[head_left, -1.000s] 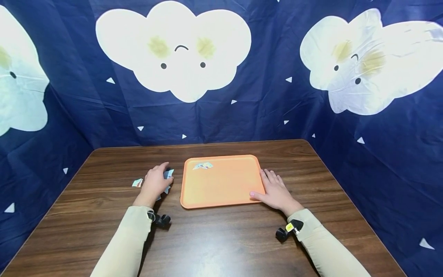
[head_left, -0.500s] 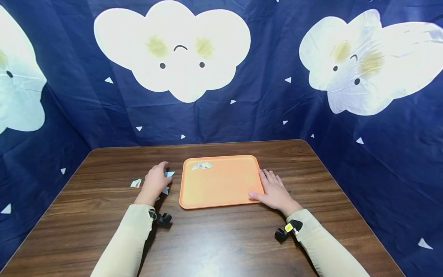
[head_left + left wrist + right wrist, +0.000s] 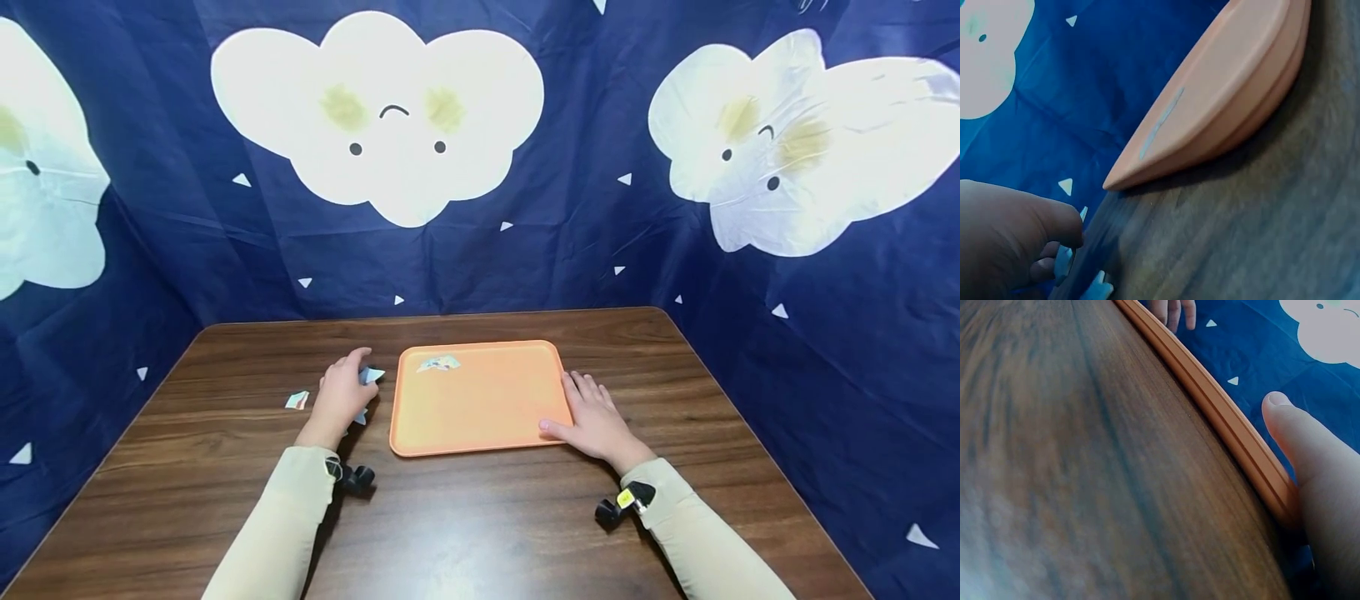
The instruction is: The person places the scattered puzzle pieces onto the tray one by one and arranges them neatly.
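At the left of the table, my left hand (image 3: 342,393) pinches a light-blue puzzle piece (image 3: 372,375) between thumb and fingers. The left wrist view shows this held piece (image 3: 1064,262) partly hidden by the thumb. Beneath the hand lies another bluish puzzle piece (image 3: 361,417), partly covered. An orange tray (image 3: 480,400) lies flat in the middle, with a small joined patch of puzzle pieces (image 3: 439,363) in its far left corner. My right hand (image 3: 597,422) rests at the tray's right edge, fingers extended along the outside and thumb over the near right corner.
One loose puzzle piece (image 3: 297,400) lies to the left of my left hand. The brown wooden table (image 3: 480,525) ends at a dark blue curtain (image 3: 450,267) printed with white clouds. Small black cameras are strapped to both wrists.
The puzzle piece at my left fingertips has shifted slightly right and tilted, along with a small movement of the hand. My right hand and the tray stay in place.
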A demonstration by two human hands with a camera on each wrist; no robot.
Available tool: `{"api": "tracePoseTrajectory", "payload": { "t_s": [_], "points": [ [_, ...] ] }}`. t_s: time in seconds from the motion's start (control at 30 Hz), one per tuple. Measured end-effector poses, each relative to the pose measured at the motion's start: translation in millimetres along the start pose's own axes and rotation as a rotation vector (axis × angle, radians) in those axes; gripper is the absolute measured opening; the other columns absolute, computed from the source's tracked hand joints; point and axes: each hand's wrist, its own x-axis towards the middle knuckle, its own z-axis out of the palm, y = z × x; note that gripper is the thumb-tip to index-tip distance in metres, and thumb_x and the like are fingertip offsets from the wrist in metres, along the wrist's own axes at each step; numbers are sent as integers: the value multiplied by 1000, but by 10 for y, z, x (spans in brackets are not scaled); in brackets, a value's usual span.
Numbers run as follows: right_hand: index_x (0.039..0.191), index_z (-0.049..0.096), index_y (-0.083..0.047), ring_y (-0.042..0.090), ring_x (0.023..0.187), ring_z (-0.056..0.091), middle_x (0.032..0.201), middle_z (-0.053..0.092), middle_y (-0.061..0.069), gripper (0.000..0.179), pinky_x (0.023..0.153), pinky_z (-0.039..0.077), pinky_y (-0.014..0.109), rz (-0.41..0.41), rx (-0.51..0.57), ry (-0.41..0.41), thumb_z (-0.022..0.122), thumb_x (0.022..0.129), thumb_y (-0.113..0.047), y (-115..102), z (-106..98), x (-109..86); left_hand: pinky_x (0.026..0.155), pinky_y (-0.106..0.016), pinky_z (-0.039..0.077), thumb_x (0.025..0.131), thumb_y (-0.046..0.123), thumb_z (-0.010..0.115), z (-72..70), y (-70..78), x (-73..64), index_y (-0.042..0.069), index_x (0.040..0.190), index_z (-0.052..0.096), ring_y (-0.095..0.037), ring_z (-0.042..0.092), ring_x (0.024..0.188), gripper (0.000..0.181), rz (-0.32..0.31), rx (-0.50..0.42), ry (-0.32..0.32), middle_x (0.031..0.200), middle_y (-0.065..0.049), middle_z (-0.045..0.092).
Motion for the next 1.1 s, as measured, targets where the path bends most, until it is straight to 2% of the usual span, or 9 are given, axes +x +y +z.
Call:
{"api": "tracePoseTrajectory", "payload": {
  "t_s": [0.2, 0.37, 0.67, 1.1],
  "points": [
    [160, 21, -1, 43, 151, 19, 162, 26, 25, 108, 119, 13, 60, 5, -3, 0, 56, 87, -73, 19, 6, 2, 100, -59, 42, 86, 6, 66, 4, 90, 27, 2, 146, 45, -47, 51, 122, 63, 24, -75, 6, 130, -25, 62],
    [160, 22, -1, 44, 150, 20, 161, 28, 26, 108, 119, 14, 61, -2, -7, 10, 56, 87, -73, 23, 3, -2, 103, -58, 42, 86, 6, 65, 19, 190, 75, 4, 147, 45, -47, 47, 127, 64, 40, -94, -11, 133, -24, 61],
    [160, 21, -2, 43, 151, 19, 162, 27, 25, 108, 119, 13, 59, 9, -18, -3, 55, 88, -74, 31, -2, 7, 106, -56, 40, 89, 9, 69, 76, 455, 217, 6, 148, 47, -45, 50, 127, 63, 103, -97, -22, 129, -21, 64],
    [160, 21, -2, 42, 151, 19, 162, 27, 25, 109, 120, 13, 59, 14, -7, -4, 54, 87, -76, 37, 1, 12, 104, -54, 42, 90, 7, 70, 268, 740, 393, 7, 150, 45, -42, 51, 127, 65, 175, -97, -72, 129, -18, 64]
  ]
}}
